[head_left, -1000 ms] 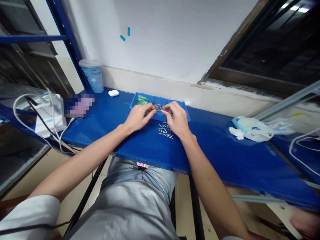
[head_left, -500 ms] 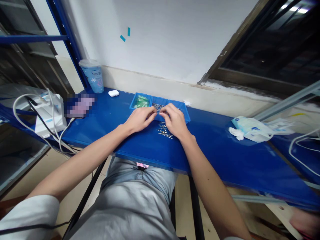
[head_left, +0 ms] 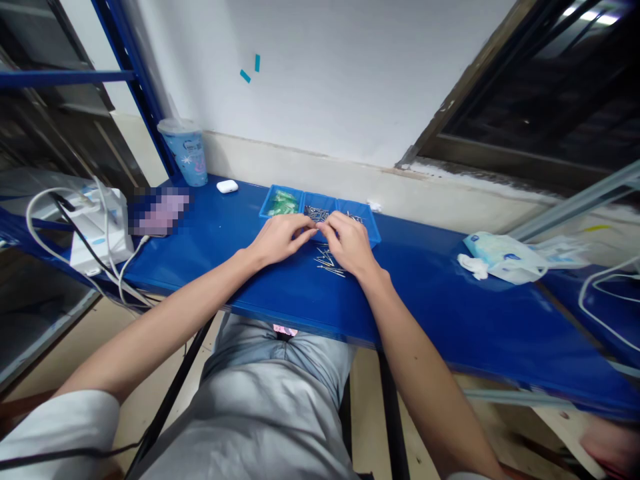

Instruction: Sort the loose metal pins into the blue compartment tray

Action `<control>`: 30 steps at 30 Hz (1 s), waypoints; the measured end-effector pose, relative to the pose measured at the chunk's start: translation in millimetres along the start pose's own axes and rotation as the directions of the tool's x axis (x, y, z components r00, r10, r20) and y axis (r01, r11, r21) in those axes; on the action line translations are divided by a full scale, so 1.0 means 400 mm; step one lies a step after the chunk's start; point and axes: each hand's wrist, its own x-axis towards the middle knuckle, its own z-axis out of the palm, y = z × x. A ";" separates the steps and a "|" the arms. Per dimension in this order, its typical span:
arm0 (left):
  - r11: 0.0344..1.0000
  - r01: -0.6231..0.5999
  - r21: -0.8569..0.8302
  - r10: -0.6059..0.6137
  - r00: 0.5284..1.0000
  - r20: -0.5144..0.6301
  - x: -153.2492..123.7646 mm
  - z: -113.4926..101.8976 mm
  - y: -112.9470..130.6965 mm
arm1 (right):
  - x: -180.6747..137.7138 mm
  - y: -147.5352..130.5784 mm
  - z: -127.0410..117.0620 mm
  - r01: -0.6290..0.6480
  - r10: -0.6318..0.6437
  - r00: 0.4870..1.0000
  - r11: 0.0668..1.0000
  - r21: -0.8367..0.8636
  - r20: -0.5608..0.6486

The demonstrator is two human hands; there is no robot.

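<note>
My left hand point(head_left: 284, 238) and my right hand point(head_left: 349, 241) meet fingertip to fingertip just in front of a blue bin point(head_left: 374, 227) with three compartments. Both are closed in a pinch, and whatever lies between the fingertips is too small to make out. Green pieces point(head_left: 283, 203) fill the left compartment. Thin metal pins point(head_left: 316, 213) lie in the middle one, and more metal pieces point(head_left: 355, 218) show in the right one, partly behind my right hand. Below my fingers, a loose pile of long thin metal pins point(head_left: 330, 261) rests on the blue table point(head_left: 280, 287).
At the back left stand a lidded blue cup point(head_left: 186, 153) and a white earbud case point(head_left: 227, 187). A white power strip point(head_left: 103, 230) with cables and a blurred-out phone point(head_left: 163, 210) occupy the left end. To the right lies a tissue pack point(head_left: 503, 257).
My right hand's fingers have shifted slightly down and to the left, uncovering more of the bin's contents. The left hand's fingertips have moved slightly right. The pile of pins looks the same.
</note>
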 end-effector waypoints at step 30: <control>0.993 0.079 -0.089 -0.079 0.997 0.004 -0.001 -0.009 -0.008 | 0.001 0.002 -0.001 0.035 -0.033 0.999 0.995 0.096 -0.015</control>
